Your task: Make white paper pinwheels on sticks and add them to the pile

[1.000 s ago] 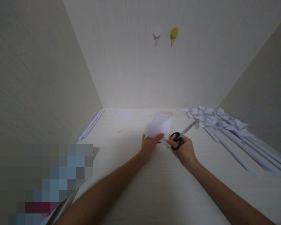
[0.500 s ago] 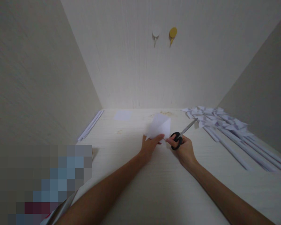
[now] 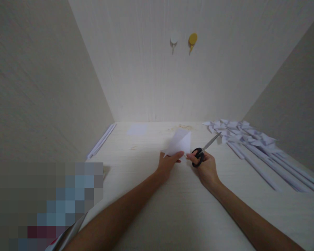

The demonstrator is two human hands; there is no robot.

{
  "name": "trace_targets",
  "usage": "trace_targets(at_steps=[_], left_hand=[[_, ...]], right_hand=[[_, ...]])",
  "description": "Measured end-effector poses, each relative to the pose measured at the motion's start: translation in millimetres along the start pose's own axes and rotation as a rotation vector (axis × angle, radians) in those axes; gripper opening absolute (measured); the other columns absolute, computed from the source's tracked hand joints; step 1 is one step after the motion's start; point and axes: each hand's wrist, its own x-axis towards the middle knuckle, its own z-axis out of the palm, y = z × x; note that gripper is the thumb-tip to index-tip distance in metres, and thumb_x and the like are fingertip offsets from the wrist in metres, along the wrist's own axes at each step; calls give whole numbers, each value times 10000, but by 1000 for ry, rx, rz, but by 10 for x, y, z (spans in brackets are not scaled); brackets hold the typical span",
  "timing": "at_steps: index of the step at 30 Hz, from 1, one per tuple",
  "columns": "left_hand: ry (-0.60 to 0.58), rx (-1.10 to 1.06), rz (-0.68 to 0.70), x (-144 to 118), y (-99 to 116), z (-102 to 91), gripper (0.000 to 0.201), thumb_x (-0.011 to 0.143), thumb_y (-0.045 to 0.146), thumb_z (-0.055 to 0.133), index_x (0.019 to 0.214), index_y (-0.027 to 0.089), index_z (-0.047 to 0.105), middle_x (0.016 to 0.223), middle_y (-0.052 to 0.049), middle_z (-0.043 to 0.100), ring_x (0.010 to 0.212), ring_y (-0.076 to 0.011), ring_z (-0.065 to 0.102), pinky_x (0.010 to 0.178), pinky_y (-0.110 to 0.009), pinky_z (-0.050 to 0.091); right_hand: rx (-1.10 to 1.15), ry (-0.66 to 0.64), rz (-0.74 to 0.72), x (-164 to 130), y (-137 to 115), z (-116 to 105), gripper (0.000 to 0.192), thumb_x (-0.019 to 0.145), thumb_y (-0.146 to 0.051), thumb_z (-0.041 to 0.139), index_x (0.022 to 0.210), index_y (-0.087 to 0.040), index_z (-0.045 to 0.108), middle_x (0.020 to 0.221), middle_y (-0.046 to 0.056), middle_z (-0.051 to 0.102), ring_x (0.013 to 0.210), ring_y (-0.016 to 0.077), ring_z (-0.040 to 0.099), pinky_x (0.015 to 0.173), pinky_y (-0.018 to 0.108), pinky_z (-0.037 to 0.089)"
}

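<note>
My left hand [image 3: 169,163] pinches the lower edge of a white sheet of paper [image 3: 180,142], thumb on top. Slits or folds divide the sheet into flaps, and one corner points down at its lower left. Black-handled scissors [image 3: 198,157] hang on the fingers of my right hand [image 3: 205,164], blades together and pointing up and to the right. The tips of my right thumb and finger come close to the paper's lower right corner; whether they touch it I cannot tell.
Paper pinwheel-like shapes [image 3: 240,130] lie heaped at the right, with rolled paper sticks [image 3: 261,170] below them. Two more paper sticks [image 3: 101,141] rest along the left edge. A flat paper square [image 3: 136,130] lies at the back. White [image 3: 173,40] and yellow hooks [image 3: 193,39] are on the wall.
My right fingertips have shifted very slightly at the paper's lower corner. Both hands otherwise keep their places, and the camera view has tilted a little.
</note>
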Motion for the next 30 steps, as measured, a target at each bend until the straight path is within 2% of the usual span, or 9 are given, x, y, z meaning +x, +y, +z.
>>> trace_targets(at_steps=[4,9,11,14,17,22,30], left_hand=[[80,-193,10,85,-19,-28,162,486,184,690,615,116,619,657,-33,631,585,-121,571,499,-219,485],[150,-362,76,171,27,-88,168,490,118,677,637,122,597,644,6,614,591,-99,574,581,-251,517],[159,-373,82,194,48,-113,184,502,110,668,670,129,595,649,11,616,583,-98,577,573,-251,519],[166,-379,103,215,70,-142,214,516,106,659,714,146,589,685,15,625,605,-99,585,576,-247,520],[159,-362,121,232,82,-161,198,530,124,656,713,142,582,691,5,630,604,-98,589,563,-228,512],[201,-333,110,256,90,-175,155,555,154,640,690,125,569,691,-22,640,593,-120,606,550,-228,497],[166,-344,100,246,103,-164,120,572,165,627,676,121,584,622,-10,637,599,-131,616,545,-217,484]], right_hand=[[0,-119,114,5,-37,-20,238,619,-363,625,609,-156,507,536,-33,514,427,54,350,397,193,251],[-17,-441,303,12,-123,-81,362,655,-514,518,668,-153,494,511,-28,502,372,58,365,346,191,233],[-136,-555,307,5,-165,-105,390,681,-536,472,647,-149,500,458,-34,477,338,50,322,329,191,187],[-332,-690,214,-13,-206,-134,418,701,-512,470,499,-146,461,389,-38,424,337,44,302,345,197,185],[-408,-734,162,-28,-197,-153,417,704,-472,496,446,-158,404,370,-47,389,350,47,324,368,196,214],[-442,-747,169,-27,-143,-175,405,704,-474,492,458,-165,403,370,-48,394,347,56,336,369,198,221],[-427,-758,200,-45,-171,-160,412,692,-477,505,436,-173,393,351,-52,389,336,60,330,372,205,219]])
